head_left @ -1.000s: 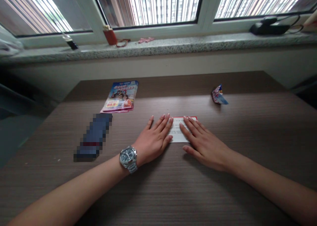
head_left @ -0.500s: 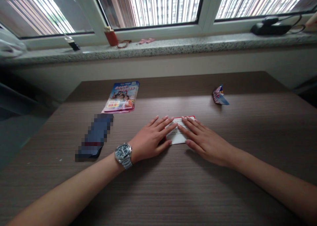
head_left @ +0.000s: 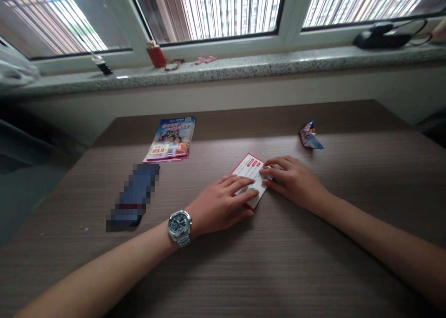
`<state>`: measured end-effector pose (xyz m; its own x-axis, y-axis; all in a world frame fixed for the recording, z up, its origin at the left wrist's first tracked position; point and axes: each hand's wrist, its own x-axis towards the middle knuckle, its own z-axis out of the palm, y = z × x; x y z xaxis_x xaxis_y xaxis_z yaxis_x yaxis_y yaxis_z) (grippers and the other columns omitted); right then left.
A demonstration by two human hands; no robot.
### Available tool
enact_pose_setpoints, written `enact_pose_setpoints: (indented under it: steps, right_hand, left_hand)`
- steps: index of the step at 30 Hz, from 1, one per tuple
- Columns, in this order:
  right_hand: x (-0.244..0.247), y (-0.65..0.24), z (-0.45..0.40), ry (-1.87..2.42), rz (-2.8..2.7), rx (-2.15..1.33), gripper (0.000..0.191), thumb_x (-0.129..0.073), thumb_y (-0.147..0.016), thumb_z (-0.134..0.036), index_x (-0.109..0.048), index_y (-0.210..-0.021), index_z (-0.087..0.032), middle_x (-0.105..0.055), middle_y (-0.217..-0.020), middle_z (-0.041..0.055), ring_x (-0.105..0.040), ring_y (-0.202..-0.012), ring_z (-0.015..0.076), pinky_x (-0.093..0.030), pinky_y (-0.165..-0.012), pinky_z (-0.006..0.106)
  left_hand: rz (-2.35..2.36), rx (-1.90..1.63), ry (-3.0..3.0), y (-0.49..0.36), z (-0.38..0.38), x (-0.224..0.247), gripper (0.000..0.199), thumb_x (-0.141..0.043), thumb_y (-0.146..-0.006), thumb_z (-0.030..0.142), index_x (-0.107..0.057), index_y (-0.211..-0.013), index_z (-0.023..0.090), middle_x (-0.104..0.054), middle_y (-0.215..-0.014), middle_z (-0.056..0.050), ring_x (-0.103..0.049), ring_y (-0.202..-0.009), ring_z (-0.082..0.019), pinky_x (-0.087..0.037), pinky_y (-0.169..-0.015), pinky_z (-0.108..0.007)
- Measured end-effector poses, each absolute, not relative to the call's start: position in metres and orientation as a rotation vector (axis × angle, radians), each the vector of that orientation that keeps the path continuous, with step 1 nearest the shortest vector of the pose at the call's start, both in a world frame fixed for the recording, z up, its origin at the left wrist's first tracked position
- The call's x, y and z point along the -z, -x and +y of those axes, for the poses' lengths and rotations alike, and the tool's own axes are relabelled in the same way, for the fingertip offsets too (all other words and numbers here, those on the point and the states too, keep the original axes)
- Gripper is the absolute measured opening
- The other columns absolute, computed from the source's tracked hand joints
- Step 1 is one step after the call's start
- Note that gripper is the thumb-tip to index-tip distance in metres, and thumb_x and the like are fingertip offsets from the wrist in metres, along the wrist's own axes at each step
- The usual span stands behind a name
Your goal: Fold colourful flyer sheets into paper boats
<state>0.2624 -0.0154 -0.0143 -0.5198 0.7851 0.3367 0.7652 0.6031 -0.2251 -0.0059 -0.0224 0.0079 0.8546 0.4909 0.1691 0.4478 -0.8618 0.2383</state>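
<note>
A small folded sheet of paper (head_left: 248,170), white with red edges and red print, lies turned at a slant on the table between my hands. My left hand (head_left: 223,202) rests over its lower left part, fingers stretched across the paper and covering some of it. From the other side, my right hand (head_left: 296,181) touches the paper's right corner with bent fingertips that are slightly apart. A metal wristwatch (head_left: 180,225) is on my left wrist.
Printed flyers (head_left: 170,139) lie at the back left, above a dark blurred phone-like object (head_left: 134,197). A small folded paper piece (head_left: 310,136) stands at the back right. On the stone windowsill (head_left: 261,67) are a red container (head_left: 156,56) and a black device (head_left: 381,38).
The paper has turned from lying square to a slanted position, showing red print. My left hand has shifted slightly right and down; my right hand's fingers have bent and moved to the paper's right corner.
</note>
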Motion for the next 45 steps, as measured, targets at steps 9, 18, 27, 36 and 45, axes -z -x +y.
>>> enact_pose_setpoints:
  steps: [9,18,27,36,45]
  right_hand:
    - [0.015,-0.264,-0.019,1.207,-2.325,-0.132,0.019,-0.059,-0.097,-0.028,-0.071,-0.109,-0.019,-0.067,-0.110,0.0125,-0.062,-0.101,0.0255,-0.052,-0.088,0.041]
    - [0.015,-0.260,-0.027,1.271,-2.320,-0.309,0.013,-0.057,-0.096,-0.024,-0.067,-0.091,-0.019,-0.066,-0.092,0.0073,-0.064,-0.084,0.0211,-0.051,-0.075,0.033]
    - [0.020,-0.267,-0.003,1.432,-2.211,-0.174,0.013,-0.057,-0.096,-0.023,-0.066,-0.090,-0.017,-0.065,-0.092,0.0079,-0.065,-0.080,0.0215,-0.051,-0.074,0.033]
    - [0.018,-0.275,0.016,1.466,-2.181,-0.102,0.012,-0.059,-0.095,-0.023,-0.066,-0.087,-0.018,-0.064,-0.092,0.0068,-0.063,-0.073,0.0191,-0.048,-0.068,0.031]
    - [0.017,-0.267,0.006,1.427,-2.177,-0.299,0.008,-0.064,-0.092,-0.026,-0.068,-0.088,-0.020,-0.063,-0.089,0.0032,-0.062,-0.069,0.0162,-0.048,-0.067,0.030]
  left_hand:
    - [0.688,-0.216,-2.850,-0.002,-0.031,-0.001,0.052,-0.043,-0.103,0.050,-0.045,-0.149,0.027,-0.047,-0.153,-0.010,-0.046,-0.139,-0.028,-0.036,-0.118,-0.047]
    - [0.744,-0.207,-2.843,-0.007,-0.038,0.000,0.053,-0.042,-0.102,0.054,-0.044,-0.150,0.032,-0.046,-0.154,-0.008,-0.043,-0.140,-0.029,-0.028,-0.121,-0.051]
    - [0.745,-0.190,-2.846,-0.006,-0.038,0.001,0.053,-0.040,-0.103,0.054,-0.042,-0.151,0.033,-0.043,-0.156,-0.007,-0.042,-0.142,-0.027,-0.026,-0.122,-0.049]
    - [0.788,-0.190,-2.836,-0.008,-0.040,0.001,0.053,-0.035,-0.104,0.055,-0.039,-0.153,0.034,-0.042,-0.157,-0.006,-0.040,-0.143,-0.026,-0.025,-0.121,-0.048]
    - [0.824,-0.199,-2.827,-0.013,-0.041,-0.001,0.054,-0.034,-0.103,0.056,-0.040,-0.152,0.032,-0.044,-0.154,-0.010,-0.041,-0.141,-0.029,-0.029,-0.117,-0.052]
